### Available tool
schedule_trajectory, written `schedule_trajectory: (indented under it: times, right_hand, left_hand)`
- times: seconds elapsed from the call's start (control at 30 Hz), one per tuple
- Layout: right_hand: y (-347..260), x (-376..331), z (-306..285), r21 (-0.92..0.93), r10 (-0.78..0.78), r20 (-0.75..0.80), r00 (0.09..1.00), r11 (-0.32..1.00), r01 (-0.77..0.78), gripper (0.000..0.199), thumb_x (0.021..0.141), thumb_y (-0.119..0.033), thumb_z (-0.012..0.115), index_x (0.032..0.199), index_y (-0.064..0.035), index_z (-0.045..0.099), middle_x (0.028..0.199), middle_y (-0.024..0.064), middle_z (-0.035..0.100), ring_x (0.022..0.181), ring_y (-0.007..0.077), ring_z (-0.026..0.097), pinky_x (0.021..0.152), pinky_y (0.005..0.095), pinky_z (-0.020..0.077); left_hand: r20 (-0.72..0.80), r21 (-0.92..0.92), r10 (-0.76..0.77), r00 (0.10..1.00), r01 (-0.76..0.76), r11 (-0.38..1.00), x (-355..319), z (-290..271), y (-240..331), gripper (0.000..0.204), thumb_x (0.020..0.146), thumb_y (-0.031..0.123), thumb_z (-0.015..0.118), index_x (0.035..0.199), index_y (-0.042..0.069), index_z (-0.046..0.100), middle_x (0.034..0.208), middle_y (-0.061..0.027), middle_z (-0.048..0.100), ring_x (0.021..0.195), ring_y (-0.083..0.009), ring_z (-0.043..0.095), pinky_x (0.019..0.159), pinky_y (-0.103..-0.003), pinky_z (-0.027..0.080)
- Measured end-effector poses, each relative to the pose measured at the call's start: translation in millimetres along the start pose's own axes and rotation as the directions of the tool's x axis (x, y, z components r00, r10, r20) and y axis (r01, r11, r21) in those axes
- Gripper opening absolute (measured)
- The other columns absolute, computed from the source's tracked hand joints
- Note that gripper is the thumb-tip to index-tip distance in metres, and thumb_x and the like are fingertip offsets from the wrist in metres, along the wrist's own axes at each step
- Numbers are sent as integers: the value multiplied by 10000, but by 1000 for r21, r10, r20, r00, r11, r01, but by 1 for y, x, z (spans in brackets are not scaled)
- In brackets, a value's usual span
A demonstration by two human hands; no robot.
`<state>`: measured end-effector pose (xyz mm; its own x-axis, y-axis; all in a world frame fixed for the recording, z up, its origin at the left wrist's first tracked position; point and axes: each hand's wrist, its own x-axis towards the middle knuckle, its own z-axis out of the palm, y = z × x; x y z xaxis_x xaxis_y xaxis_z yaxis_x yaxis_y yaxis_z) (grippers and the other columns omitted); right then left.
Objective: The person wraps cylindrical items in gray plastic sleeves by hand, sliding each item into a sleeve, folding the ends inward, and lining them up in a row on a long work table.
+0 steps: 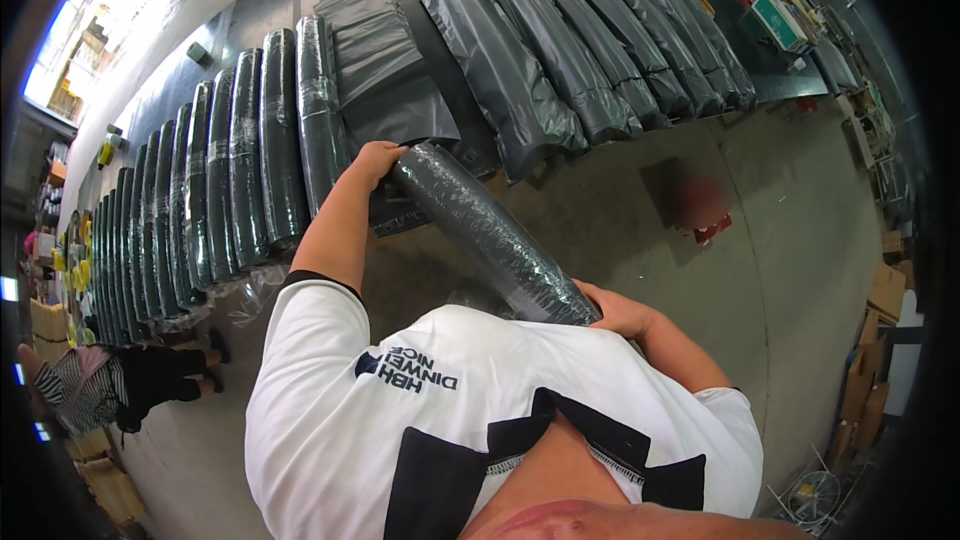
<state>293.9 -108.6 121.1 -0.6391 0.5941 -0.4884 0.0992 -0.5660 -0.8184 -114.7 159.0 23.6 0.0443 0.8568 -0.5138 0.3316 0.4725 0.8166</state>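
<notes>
A dark roll wrapped in clear film (490, 230) is held slantwise in front of my chest, between the table and my body. My left hand (380, 160) grips its far left end, beside the table edge. At the near right end, my right hand (615, 312) is closed round the roll, its fingers partly hidden. Just beyond my left hand, a flat dark grey plastic bag (385, 70) lies on the table. Next to that bag lies another film-wrapped roll (316, 90).
Several wrapped rolls (235, 155) lie side by side along the table's left. On the right lie several rolls in grey bags (560, 50). A person in striped clothing (85, 390) is at the left. Cardboard (865, 370) and a floor fan (812, 496) stand at the right.
</notes>
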Motion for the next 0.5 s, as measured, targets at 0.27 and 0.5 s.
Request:
schedule_trajectory:
  times: [0.27, 0.5]
  right_hand:
    - [11, 6, -4, 193, 41, -16, 999, 980, -37, 1029, 618, -251, 818, 1473, -8, 299, 1392, 90, 475, 1279, 175, 437, 1104, 319, 302]
    - [-5, 19, -4, 230, 19, 26, 999, 973, -24, 1028, 603, -296, 815, 1455, 2, 323, 1354, 97, 505, 1245, 192, 470, 1085, 324, 334]
  left_hand:
    - [17, 721, 895, 447, -626, 299, -68, 25, 26, 212, 797, 148, 666, 997, 137, 735, 954, -33, 663, 940, -295, 613, 828, -394, 478]
    - [-650, 415, 311, 693, -19, 910, -84, 58, -15, 584, 778, 146, 612, 1316, -30, 470, 1303, -258, 512, 1181, -414, 517, 1000, -446, 421]
